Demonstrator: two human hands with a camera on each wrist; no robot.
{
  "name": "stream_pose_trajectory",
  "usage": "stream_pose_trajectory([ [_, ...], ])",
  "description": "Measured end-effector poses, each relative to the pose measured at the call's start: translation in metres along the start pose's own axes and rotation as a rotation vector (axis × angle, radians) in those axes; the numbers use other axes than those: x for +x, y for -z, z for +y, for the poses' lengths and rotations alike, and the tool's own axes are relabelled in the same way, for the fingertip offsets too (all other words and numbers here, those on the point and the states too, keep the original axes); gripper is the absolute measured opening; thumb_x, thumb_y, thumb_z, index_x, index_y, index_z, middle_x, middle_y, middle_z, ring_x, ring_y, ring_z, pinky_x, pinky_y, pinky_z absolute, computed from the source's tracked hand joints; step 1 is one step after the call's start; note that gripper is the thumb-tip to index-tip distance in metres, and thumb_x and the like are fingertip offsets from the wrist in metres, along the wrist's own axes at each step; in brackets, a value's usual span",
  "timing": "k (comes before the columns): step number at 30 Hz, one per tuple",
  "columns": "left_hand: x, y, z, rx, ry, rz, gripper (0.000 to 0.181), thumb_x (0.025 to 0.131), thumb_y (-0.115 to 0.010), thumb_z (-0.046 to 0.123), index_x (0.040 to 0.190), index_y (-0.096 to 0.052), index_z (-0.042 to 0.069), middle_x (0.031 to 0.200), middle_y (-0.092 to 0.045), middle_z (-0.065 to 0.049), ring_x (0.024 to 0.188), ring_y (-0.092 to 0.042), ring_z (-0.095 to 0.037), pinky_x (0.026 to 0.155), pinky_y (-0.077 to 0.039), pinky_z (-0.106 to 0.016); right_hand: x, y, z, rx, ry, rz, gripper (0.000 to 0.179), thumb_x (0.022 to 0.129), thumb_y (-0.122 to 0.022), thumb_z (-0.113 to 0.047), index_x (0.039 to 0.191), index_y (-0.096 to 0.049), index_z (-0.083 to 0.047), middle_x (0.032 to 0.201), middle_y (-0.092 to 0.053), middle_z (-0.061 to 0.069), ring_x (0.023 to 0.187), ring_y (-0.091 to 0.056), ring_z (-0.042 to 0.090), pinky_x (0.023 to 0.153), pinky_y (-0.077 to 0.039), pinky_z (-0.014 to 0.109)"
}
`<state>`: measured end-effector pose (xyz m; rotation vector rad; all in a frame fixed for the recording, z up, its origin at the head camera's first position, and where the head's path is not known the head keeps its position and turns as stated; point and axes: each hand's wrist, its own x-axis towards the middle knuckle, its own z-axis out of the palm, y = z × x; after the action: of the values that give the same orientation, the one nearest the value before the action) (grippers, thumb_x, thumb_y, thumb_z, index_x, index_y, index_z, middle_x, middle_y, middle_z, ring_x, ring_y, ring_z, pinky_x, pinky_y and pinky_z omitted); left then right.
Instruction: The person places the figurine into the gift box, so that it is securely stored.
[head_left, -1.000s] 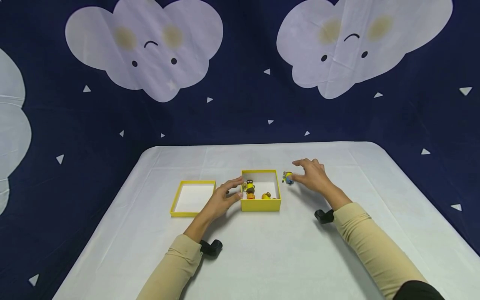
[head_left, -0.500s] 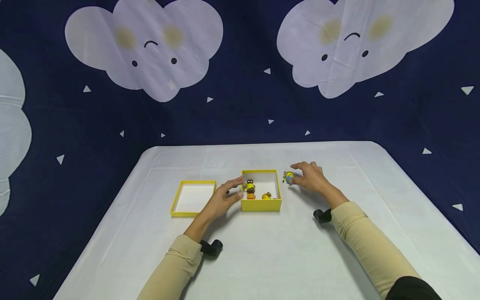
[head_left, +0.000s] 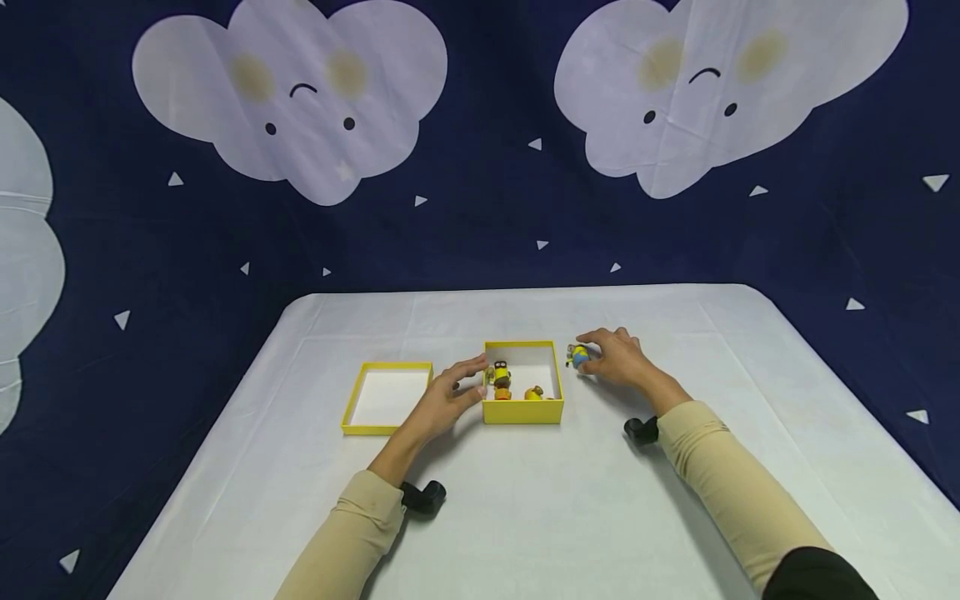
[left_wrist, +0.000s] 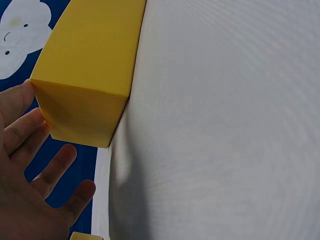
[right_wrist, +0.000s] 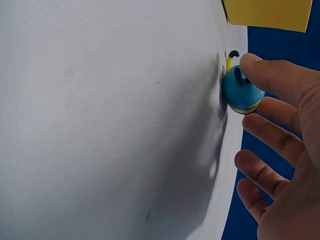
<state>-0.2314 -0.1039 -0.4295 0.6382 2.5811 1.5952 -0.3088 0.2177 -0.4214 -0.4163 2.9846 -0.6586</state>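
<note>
My left hand [head_left: 438,406] rests its fingertips against the left wall of a yellow box [head_left: 522,412], fingers extended; the left wrist view shows them touching the box's edge. Inside the box, which has white inner walls, lie several small toy figures, including a yellow and dark one with goggles [head_left: 502,374] and a yellow one [head_left: 534,392]. Just right of the box a blue and yellow minion figure [head_left: 580,357] lies on the table. My right hand [head_left: 624,363] pinches it between thumb and index finger; the other fingers are spread apart in the right wrist view.
The box's lid [head_left: 387,400], white inside with a yellow rim, lies to the left behind my left hand. A white cloth [head_left: 525,517] covers the table. A dark blue curtain [head_left: 495,225] with white clouds hangs at the far edge.
My right hand has moved slightly left and down, its index finger closing in on the minion figure. The left hand and the box stay where they were.
</note>
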Motion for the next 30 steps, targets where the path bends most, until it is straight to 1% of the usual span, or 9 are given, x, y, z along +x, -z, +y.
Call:
stream_pose_trajectory([
  [5,0.0003,-0.0012,0.0002,-0.017,-0.007,0.011,0.046,0.092,-0.060,0.015,0.137,-0.049,0.006,0.150,-0.041,-0.004,0.134,-0.041,-0.030,0.111,-0.030,-0.056,0.0007,-0.0007,0.0013,-0.006,-0.001,-0.001,0.056,0.080,-0.073,-0.026,0.131,-0.056,-0.009,0.136,-0.054,0.016,0.108,-0.044,0.031,0.088,-0.031,0.045],
  [8,0.0003,-0.0015,0.0004,-0.036,-0.005,0.013,0.046,0.092,-0.060,0.014,0.136,-0.049,0.005,0.150,-0.040,-0.005,0.134,-0.041,-0.032,0.111,-0.028,-0.056,0.0010,-0.0010,0.0023,-0.008,0.000,-0.003,0.056,0.079,-0.074,-0.025,0.130,-0.056,-0.009,0.135,-0.054,0.016,0.107,-0.045,0.030,0.087,-0.031,0.045],
  [16,0.0004,-0.0003,0.0011,-0.013,0.009,0.003,0.045,0.093,-0.059,0.016,0.137,-0.050,0.009,0.150,-0.041,0.001,0.134,-0.041,-0.028,0.112,-0.030,-0.053,0.0016,-0.0017,0.0036,0.007,0.012,-0.001,0.056,0.079,-0.073,-0.025,0.130,-0.057,-0.009,0.135,-0.055,0.015,0.106,-0.046,0.029,0.083,-0.031,0.041],
  [20,0.0009,-0.0008,0.0002,-0.011,0.004,0.003,0.044,0.094,-0.058,0.014,0.137,-0.049,0.009,0.150,-0.041,0.001,0.134,-0.042,-0.028,0.112,-0.030,-0.054,0.0023,-0.0038,0.0051,0.010,0.016,0.009,0.055,0.079,-0.073,-0.025,0.129,-0.058,-0.010,0.133,-0.057,0.014,0.104,-0.046,0.028,0.082,-0.031,0.040],
  [30,0.0012,-0.0002,-0.0007,-0.013,0.035,-0.012,0.044,0.094,-0.058,0.017,0.137,-0.050,0.011,0.150,-0.040,0.007,0.136,-0.040,-0.023,0.114,-0.029,-0.050,0.0002,-0.0060,0.0095,0.015,0.008,0.015,0.055,0.079,-0.073,-0.027,0.129,-0.058,-0.010,0.131,-0.059,0.012,0.103,-0.046,0.026,0.082,-0.031,0.038],
])
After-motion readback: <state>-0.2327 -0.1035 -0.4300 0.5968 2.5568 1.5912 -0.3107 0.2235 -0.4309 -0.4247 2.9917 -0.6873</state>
